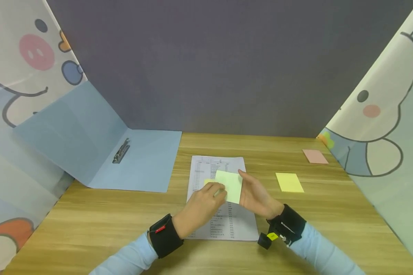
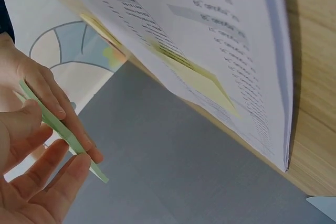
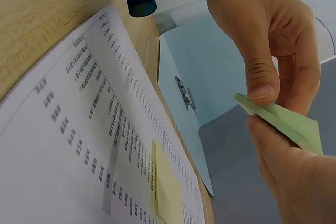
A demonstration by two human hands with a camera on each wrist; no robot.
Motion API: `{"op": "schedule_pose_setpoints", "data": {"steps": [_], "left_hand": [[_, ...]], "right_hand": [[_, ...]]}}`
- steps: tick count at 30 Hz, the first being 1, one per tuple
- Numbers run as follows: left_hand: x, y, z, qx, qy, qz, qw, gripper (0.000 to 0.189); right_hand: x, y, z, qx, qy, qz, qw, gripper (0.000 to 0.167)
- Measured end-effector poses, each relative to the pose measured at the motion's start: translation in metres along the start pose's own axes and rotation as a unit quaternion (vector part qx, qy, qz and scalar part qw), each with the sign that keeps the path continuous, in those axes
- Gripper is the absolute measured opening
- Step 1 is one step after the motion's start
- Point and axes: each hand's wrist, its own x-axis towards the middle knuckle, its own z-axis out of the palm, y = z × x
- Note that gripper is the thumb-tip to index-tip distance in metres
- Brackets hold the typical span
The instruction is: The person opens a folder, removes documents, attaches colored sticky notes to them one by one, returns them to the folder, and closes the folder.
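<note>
A pale green sticky note pad (image 1: 230, 186) is held between both hands above the printed sheets (image 1: 223, 225). My right hand (image 1: 256, 194) grips its right side, thumb near the top corner. From the lower left, my left hand (image 1: 204, 206) pinches the pad's edge, its thumb at the corner of the green pad (image 3: 283, 121) in the right wrist view. In the left wrist view, the fingers of my left hand (image 2: 47, 182) bend toward the pad's edge. A yellow sticky note (image 2: 194, 80) is stuck on the top sheet, partly lifted, mostly behind my left hand in the head view.
An open blue folder (image 1: 148, 160) with a metal clip (image 1: 121, 151) stands at the left, its cover leaning on the side panel. On the right lie a yellow sticky pad (image 1: 290, 182) and a pink one (image 1: 315, 156). A dark grey panel (image 1: 220, 68) closes off the back.
</note>
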Motion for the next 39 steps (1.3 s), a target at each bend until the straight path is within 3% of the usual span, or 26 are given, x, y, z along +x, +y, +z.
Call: {"op": "schedule_pose_setpoints", "data": {"steps": [14,23,27,32,39], "left_hand": [[0.002,0.000,0.005,0.014,0.026,0.014,0.9995,0.012],[0.006,0.001,0.003,0.020,0.021,0.003,0.9996,0.018],[0.006,-0.001,0.001,0.024,0.023,-0.005,0.9994,0.014],[0.007,-0.002,0.000,0.023,0.032,-0.005,0.9992,0.011],[0.006,-0.002,0.000,0.017,0.051,-0.006,0.9985,0.003]], "right_hand": [[0.002,0.003,-0.002,0.013,-0.018,0.012,0.9997,0.058],[0.001,0.006,-0.005,0.020,-0.098,0.026,0.9946,0.052],[-0.003,0.008,-0.005,-0.041,-0.122,0.026,0.9914,0.060],[-0.001,0.011,-0.002,-0.180,-0.048,0.026,0.9821,0.063],[0.004,0.020,0.003,-0.247,0.036,0.012,0.9682,0.047]]}}
